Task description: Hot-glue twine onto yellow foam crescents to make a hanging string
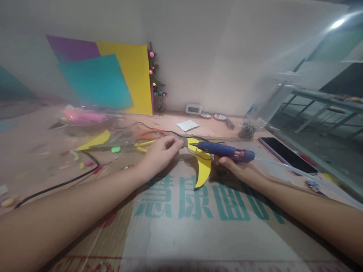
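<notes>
Your left hand (161, 154) had thumb and forefinger pinched on a small dark-grey piece (185, 142) at the upper end of a bright yellow, flat crescent (204, 172). Your right hand (232, 166) was wrapped around a dark-blue plastic glue gun (217, 149), its nozzle pointing left across the crescent's top; I could not tell whether you were squeezing the trigger. The crescent was over the brown cardboard sheet with green characters (113, 238), well in from the right edge of the pink bench (210, 127), its tip toward the near edge.

This step, I judged, called for a steady left pinch, fingertips kept back from a possibly hot nozzle, and a slow, small squeeze. The thin grey strand (195, 153) beside the nozzle could have snagged, and the long translucent stick (283, 165) behind the gun needed free room near the black-screened phone (286, 154).
</notes>
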Demonstrator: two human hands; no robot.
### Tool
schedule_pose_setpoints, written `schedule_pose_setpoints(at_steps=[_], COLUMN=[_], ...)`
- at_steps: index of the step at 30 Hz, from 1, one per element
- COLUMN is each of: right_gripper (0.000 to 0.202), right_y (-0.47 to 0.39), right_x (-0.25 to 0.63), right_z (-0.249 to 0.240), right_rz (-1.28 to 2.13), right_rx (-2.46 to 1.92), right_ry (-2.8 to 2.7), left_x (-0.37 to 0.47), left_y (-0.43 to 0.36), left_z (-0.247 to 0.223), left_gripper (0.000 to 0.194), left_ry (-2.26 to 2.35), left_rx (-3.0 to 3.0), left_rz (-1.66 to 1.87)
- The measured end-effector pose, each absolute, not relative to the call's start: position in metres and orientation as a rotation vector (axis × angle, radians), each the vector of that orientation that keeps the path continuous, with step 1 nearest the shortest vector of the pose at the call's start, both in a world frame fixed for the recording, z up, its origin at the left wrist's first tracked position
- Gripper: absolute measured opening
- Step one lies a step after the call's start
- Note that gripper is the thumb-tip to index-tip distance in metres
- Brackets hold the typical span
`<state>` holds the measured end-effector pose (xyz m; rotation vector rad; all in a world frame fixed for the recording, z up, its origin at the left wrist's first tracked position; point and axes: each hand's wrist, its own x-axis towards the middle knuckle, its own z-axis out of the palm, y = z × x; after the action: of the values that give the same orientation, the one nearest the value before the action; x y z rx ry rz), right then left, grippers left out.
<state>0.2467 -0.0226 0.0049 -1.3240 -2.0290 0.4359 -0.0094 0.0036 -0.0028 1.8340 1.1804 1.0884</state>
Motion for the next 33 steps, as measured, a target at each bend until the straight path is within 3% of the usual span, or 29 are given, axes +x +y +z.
schedule_pose_setpoints(at_steps=[20, 33], right_gripper=[0.04, 0.031], right_y=[-0.0168, -0.0184], right_x=[0.2504, 0.247], right_z=[0.0015, 0.0027], right_rz=[0.404, 0.484], right_rx=[-1.393, -1.414], right_ry=[-2.055, -2.002], left_x=[-0.0087, -0.0093], left_y=[0.001, 0.0032], left_z=[-0.0009, -0.0041], left_gripper=[0.028, 0.028], left_ry=[1.236, 1.225], left_rx=[1.877, 1.89], left_rz=[1.075, 1.107])
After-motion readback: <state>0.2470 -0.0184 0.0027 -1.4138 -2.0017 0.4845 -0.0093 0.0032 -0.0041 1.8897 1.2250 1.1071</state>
